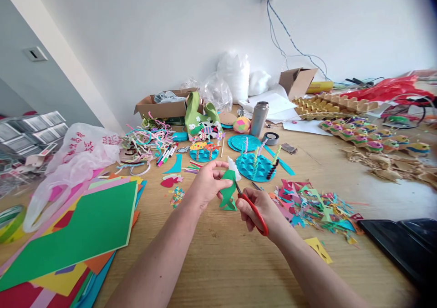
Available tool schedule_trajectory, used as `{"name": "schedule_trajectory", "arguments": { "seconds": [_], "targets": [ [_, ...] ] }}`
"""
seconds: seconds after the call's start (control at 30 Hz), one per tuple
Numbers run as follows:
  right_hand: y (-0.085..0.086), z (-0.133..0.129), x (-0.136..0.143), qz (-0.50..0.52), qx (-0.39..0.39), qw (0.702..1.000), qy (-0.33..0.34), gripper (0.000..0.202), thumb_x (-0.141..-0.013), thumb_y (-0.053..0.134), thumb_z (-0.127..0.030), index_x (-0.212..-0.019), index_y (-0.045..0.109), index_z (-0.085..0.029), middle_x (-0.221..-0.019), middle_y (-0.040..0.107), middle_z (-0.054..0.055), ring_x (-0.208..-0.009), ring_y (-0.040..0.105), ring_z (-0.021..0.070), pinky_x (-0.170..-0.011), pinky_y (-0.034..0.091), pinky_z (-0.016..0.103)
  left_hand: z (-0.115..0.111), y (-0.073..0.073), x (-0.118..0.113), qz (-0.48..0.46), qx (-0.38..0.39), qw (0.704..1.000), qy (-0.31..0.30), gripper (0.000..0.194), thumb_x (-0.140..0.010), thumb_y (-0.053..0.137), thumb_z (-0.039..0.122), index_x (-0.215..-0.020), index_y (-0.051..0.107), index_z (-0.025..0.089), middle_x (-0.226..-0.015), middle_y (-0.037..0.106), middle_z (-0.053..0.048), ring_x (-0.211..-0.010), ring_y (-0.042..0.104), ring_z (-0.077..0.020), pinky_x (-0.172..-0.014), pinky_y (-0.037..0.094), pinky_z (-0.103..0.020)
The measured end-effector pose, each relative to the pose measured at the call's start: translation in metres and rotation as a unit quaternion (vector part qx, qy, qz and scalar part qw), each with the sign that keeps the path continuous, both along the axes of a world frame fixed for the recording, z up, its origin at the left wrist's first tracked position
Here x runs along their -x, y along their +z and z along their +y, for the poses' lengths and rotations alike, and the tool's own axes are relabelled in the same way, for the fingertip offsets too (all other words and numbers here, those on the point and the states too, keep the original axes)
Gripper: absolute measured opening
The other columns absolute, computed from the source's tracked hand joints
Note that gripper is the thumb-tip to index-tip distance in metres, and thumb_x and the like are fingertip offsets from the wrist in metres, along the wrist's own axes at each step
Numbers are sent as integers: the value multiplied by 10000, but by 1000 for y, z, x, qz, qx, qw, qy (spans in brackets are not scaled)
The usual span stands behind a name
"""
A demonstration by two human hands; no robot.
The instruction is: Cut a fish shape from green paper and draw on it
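Note:
My left hand (212, 181) pinches a green piece of paper (228, 187) with a white piece (233, 166) at its upper end. Below the fingers the green paper has a curled or partly cut lower edge. Red-handled scissors (254, 213) are gripped in my right hand (261, 206), fingers through the loops. Their blades reach the right edge of the green paper. Just beyond the hands stands a round blue base (257, 170) with several pipe cleaners upright in it. Behind it a smaller blue base (204, 155) carries colourful fish cutouts.
Paper scraps (314, 205) are heaped on the right, near a black tray (399, 244). Coloured paper sheets (85, 221) and a plastic bag (82, 148) lie left. A steel bottle (259, 119), tape roll (271, 138), markers (167, 154) and painted egg cartons (372, 135) stand farther back.

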State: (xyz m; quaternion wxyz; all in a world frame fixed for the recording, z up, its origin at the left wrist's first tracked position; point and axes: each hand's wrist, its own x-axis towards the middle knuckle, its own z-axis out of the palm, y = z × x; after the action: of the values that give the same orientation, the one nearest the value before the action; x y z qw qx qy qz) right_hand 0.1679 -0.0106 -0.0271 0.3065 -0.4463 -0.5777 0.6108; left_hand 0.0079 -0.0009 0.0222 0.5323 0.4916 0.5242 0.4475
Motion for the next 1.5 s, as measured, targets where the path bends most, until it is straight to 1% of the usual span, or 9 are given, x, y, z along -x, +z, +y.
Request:
{"name": "schedule_trajectory", "arguments": {
  "seconds": [0.13, 0.23, 0.33, 0.5, 0.7, 0.97, 1.3, 1.5],
  "targets": [
    [1, 0, 0, -4, 4, 1000, 5, 443, -597, 731, -509, -638, 411, -206, -423, 531, -73, -297, 483, 86, -298, 273, 163, 0, -1, 1, 10, -9, 1000, -8, 432, -651, 645, 116, -1070, 547, 152, -632, 527, 58, -489, 496, -78, -343, 389, -156],
    [1, 0, -1, -1, -2, 1000, 10, 429, -611, 727, -497, -635, 418, -200, -430, 541, -67, -300, 487, 83, -301, 274, 160, 1, -2, 2, 10, -11, 1000, -15, 431, -648, 659, 130, -1064, 551, 152, -645, 541, 50, -501, 504, -82, -343, 391, -157],
    [2, -1, -3, -4, -9, 1000, 12, 419, -618, 728, -481, -623, 422, -195, -427, 540, -66, -305, 486, 76, -306, 278, 154, 1, -2, 3, 6, -17, 1000, -11, 428, -639, 665, 121, -1052, 560, 160, -637, 527, 55, -512, 508, -86, -347, 397, -158],
    [3, 0, -2, -3, 6, 1000, 8, 423, -598, 740, -480, -642, 428, -197, -431, 542, -71, -298, 480, 78, -298, 297, 159, 1, 0, 3, 0, 1, 1000, -10, 427, -631, 666, 99, -1040, 566, 163, -609, 503, 67, -493, 508, -82, -356, 393, -154],
    [1, 0, -2, -8, 7, 1000, 11, 413, -613, 734, -474, -648, 431, -196, -437, 542, -73, -300, 482, 77, -296, 297, 157, 2, -1, 5, 2, -5, 1000, -14, 434, -633, 667, 104, -1050, 561, 165, -600, 496, 72, -486, 495, -79, -351, 393, -156],
    [-4, 2, -4, -2, -8, 1000, 27, 383, -647, 714, -462, -669, 440, -195, -462, 556, -65, -323, 506, 85, -315, 303, 163, 1, 1, 4, 12, 1, 1000, -27, 438, -647, 652, 94, -1067, 543, 155, -651, 574, 43, -510, 533, -90, -350, 392, -158],
    [0, 1, -3, -3, 0, 1000, 22, 399, -628, 720, -470, -660, 425, -203, -451, 545, -71, -317, 490, 85, -314, 295, 172, 0, 2, 4, 8, 3, 1000, -21, 432, -635, 657, 91, -1048, 547, 156, -647, 577, 48, -517, 547, -92, -349, 391, -156],
    [6, -1, -2, -16, 3, 1000, 16, 420, -606, 716, -503, -643, 422, -206, -445, 538, -66, -317, 482, 87, -317, 287, 179, 0, 1, 4, 2, 10, 1000, -25, 440, -638, 667, 112, -1059, 548, 161, -662, 574, 41, -519, 543, -94, -361, 412, -164]
  ]
}}
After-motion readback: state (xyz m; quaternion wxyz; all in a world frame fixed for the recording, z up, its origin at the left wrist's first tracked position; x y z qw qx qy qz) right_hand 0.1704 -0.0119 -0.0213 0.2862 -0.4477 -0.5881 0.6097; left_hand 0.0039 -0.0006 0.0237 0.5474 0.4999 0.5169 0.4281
